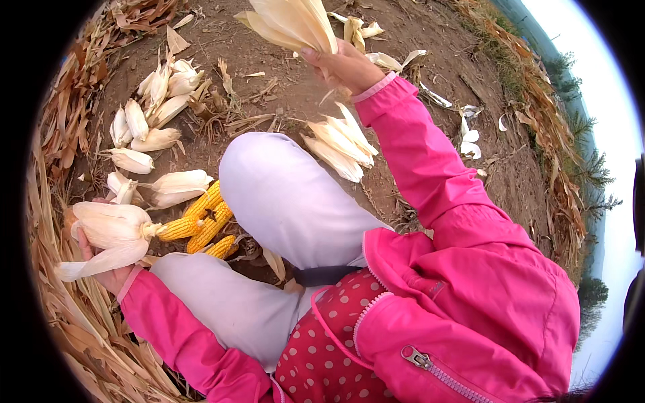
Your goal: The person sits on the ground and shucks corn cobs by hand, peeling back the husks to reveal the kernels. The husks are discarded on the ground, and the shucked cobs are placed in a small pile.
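My left hand holds an ear of corn in pale husk at the lower left, its fingers partly hidden beneath the husk. One loosened husk leaf hangs from this ear towards my wrist. My right hand is raised at the top centre, gripping a bunch of cream corn husk leaves that runs out of the picture. Several bare yellow corn cobs lie on the soil between my left hand and my knees. Just beyond them is another ear in its husk.
Ears in husk are heaped at the upper left. A bundle of pale husks lies beyond my knee. Loose husk pieces are scattered on the soil at right. Dry corn stalks line the left edge, with more along the right.
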A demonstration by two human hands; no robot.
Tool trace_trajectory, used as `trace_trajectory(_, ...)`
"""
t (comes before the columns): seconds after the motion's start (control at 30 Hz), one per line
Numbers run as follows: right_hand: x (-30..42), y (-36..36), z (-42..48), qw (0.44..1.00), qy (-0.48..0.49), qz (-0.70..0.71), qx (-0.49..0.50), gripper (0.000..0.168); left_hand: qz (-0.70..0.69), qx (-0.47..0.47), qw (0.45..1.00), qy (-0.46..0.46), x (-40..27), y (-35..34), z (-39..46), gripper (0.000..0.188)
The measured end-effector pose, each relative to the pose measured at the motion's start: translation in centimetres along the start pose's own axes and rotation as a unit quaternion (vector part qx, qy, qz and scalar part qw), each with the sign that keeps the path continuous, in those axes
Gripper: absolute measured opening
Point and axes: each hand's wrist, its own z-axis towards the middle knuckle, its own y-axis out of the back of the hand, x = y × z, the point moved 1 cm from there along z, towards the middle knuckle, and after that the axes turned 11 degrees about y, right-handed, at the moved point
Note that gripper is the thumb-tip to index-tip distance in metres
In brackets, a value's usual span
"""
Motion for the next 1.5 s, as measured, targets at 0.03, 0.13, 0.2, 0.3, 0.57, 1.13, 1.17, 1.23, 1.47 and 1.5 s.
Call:
trace_trajectory(0.03, -3.5, 3.1, -2.1, 0.999, -0.017, -0.036, -0.006, 0.043, -0.019, -0.013, 1.000, 0.008, 0.6, -0.3, 0.4, 0.054)
trace_trajectory(0.13, -7.9, 6.6, -8.6, 0.991, -0.085, -0.105, -0.026, 0.053, 0.001, -0.041, 0.999, 0.012, 0.9, -0.6, 1.1, 0.054)
trace_trajectory(0.2, -15.5, 8.9, -12.7, 0.977, -0.123, -0.170, -0.045, 0.054, 0.013, -0.051, 0.999, 0.013, 1.4, -1.0, 1.3, 0.055)
trace_trajectory(0.3, -20.7, 8.6, -15.9, 0.937, -0.217, -0.272, -0.036, 0.057, 0.032, -0.074, 0.997, 0.011, 1.8, -1.1, 1.5, 0.056)
trace_trajectory(0.57, -25.6, 7.9, -16.9, 0.820, -0.335, -0.458, 0.073, 0.094, 0.084, -0.117, 0.990, 0.003, 2.1, -2.2, 1.1, 0.058)
trace_trajectory(1.13, -2.8, 4.8, -4.1, 0.981, 0.106, -0.085, -0.135, 0.025, 0.120, -0.065, 0.991, 0.013, 8.9, -4.6, -5.2, 0.053)
trace_trajectory(1.17, 1.3, 2.4, -2.6, 0.986, 0.143, 0.013, -0.084, 0.025, 0.135, -0.066, 0.989, -0.004, 9.4, -5.0, -6.0, 0.053)
trace_trajectory(1.23, 6.1, -2.8, -0.7, 0.984, 0.144, 0.101, 0.031, 0.036, 0.118, -0.073, 0.990, -0.022, 10.9, -5.6, -6.6, 0.055)
trace_trajectory(1.47, 6.8, -20.5, -3.4, 0.809, -0.140, 0.371, 0.433, 0.097, 0.037, 0.045, 0.996, -0.066, 11.4, -6.1, -6.5, 0.058)
trace_trajectory(1.5, 6.8, -22.2, -4.4, 0.757, -0.163, 0.433, 0.461, 0.088, 0.064, 0.023, 0.995, -0.079, 10.7, -5.5, -6.7, 0.056)
